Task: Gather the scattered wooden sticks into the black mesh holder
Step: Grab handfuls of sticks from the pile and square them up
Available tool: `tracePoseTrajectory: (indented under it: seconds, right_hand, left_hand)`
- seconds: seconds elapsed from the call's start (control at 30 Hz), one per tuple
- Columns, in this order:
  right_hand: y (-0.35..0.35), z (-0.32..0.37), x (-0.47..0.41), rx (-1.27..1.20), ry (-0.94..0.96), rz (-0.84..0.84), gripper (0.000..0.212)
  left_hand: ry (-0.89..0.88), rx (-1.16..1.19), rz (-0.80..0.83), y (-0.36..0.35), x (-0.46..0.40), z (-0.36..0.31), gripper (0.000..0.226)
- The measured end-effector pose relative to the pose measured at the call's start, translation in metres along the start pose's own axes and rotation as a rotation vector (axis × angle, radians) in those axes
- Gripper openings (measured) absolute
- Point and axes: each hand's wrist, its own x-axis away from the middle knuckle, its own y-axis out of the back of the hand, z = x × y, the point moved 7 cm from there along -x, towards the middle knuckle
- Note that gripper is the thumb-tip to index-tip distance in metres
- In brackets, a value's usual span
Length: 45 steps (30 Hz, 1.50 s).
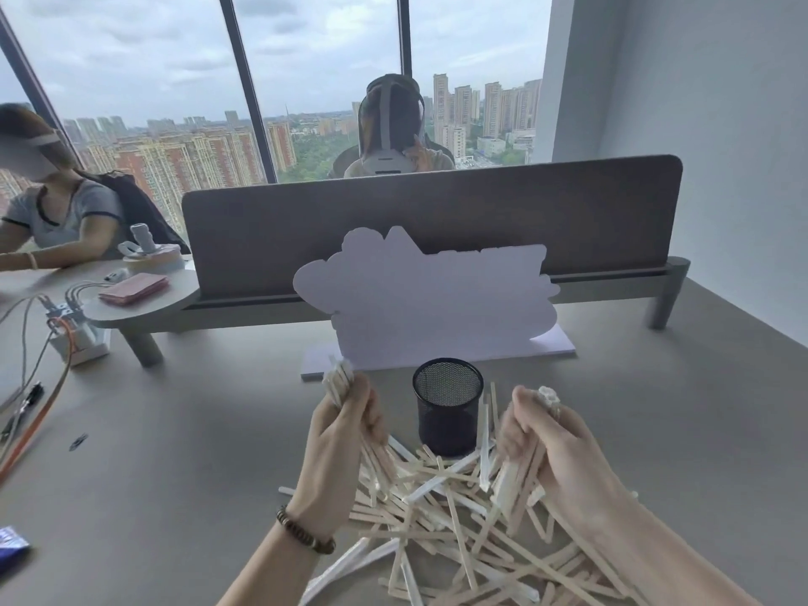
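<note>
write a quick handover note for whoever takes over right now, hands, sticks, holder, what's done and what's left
Left hand: fingers shut on a bundle of wooden sticks, raised left of the black mesh holder.
Right hand: fingers shut on another bundle, raised right of the holder.
Holder: upright on the desk, just behind the pile; no sticks visible inside.
Pile: many sticks lie scattered on the desk in front of the holder.
Done: two handfuls picked up.
Left: drop both bundles in, then gather the rest.

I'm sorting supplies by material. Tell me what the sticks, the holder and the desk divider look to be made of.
Sticks: pale, matte, flat strips, likely bare wood; some look whiter, possibly paper-wrapped.
Holder: black see-through mesh, probably painted metal.
Desk divider: grey-brown matte panel, perhaps felt or fabric-covered board; can't tell for sure.
</note>
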Motion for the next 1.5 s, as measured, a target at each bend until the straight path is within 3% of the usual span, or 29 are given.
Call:
tracePoseTrajectory:
  seconds: [0.23,0.57,0.77,0.93,1.1,1.17,1.27,1.43,1.5]
  right_hand:
    - [0.017,0.043,-0.038,-0.188,0.026,-0.194,0.048]
    - [-0.007,0.057,-0.087,-0.218,0.128,-0.249,0.055]
    - [-0.011,0.051,-0.115,-0.263,0.068,-0.299,0.043]
    - [-0.009,0.028,-0.127,0.052,-0.023,-0.251,0.043]
    - [-0.014,0.008,-0.127,0.281,-0.019,-0.099,0.034]
    - [-0.017,0.002,-0.128,0.271,-0.044,-0.042,0.039]
    - [-0.019,-0.008,-0.128,0.207,-0.081,0.004,0.066]
    - [0.000,-0.018,-0.119,0.155,-0.168,-0.048,0.090]
    - [0.014,-0.018,-0.113,0.213,-0.171,-0.065,0.073]
  left_hand:
    - [-0.046,0.096,0.008,-0.017,-0.027,-0.031,0.051]
    - [-0.115,0.043,0.046,-0.056,-0.081,-0.024,0.046]
    - [-0.096,-0.081,0.055,-0.068,-0.100,-0.004,0.042]
    - [-0.052,-0.244,0.062,-0.058,-0.105,0.020,0.038]
    - [0.016,-0.408,0.109,-0.050,-0.104,0.042,0.028]
    - [0.021,-0.431,0.132,-0.048,-0.101,0.046,0.024]
    - [0.029,-0.422,0.169,-0.049,-0.094,0.046,0.023]
    - [0.051,-0.447,0.198,-0.036,-0.084,0.044,0.047]
    - [0.022,-0.549,0.216,-0.025,-0.078,0.040,0.047]
